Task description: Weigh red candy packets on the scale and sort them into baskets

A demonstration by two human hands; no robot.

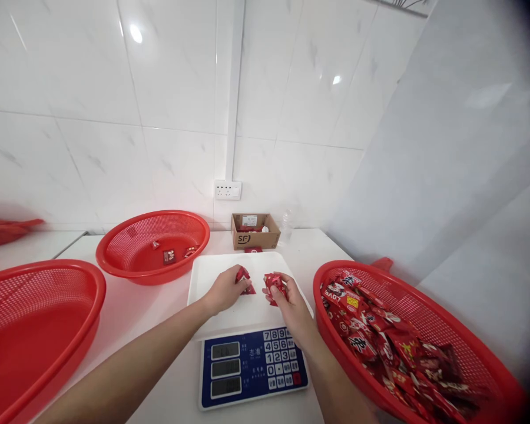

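Over the white tray [229, 318] of a digital weighing scale [254, 368], both hands are raised close together. My left hand [224, 288] is closed on a small red candy packet [246, 281], partly hidden by the fingers. In my right hand [291, 303] are red candy packets [274, 287], gripped between thumb and fingers; how many cannot be made out. Just right of the scale stands a red perforated basket [335, 268], heaped with red candy packets [380, 335] bearing printed wrappers.
Behind left, a red basket [154, 278] holds a few packets [169, 256]. Another red basket [98, 294] stands nearer on the left. A cardboard box [256, 240] and a clear plastic bottle [287, 227] sit by the tiled wall, below a power socket [228, 190].
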